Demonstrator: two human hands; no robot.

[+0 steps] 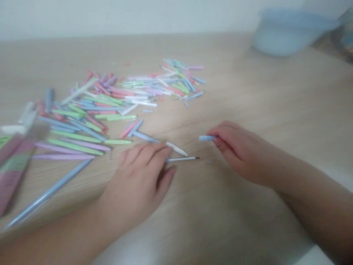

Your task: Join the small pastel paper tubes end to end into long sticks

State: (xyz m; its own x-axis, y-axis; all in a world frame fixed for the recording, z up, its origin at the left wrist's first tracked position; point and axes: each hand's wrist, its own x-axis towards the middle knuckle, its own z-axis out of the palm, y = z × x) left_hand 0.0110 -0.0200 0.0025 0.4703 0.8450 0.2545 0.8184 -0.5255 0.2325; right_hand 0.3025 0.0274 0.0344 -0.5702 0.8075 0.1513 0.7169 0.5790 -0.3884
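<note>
My left hand (145,169) is curled low over the table. A thin white pen refill (183,159) with a dark tip sticks out to the right from under its index finger; the hand hides the other end. Just above the refill, close to the fingertips, lies a short white pen part (177,148). To the right, my right hand (231,149) pinches a short light blue pen part (207,138) between thumb and fingers, and its end points left. A small clear piece (208,162) rests between the hands, too blurred to name.
Many pastel pen parts (110,101) are heaped across the left and back of the wooden table (275,99). A long blue pen part (49,191) lies at front left, beside striped packs (16,165). A light blue container (289,35) stands at back right.
</note>
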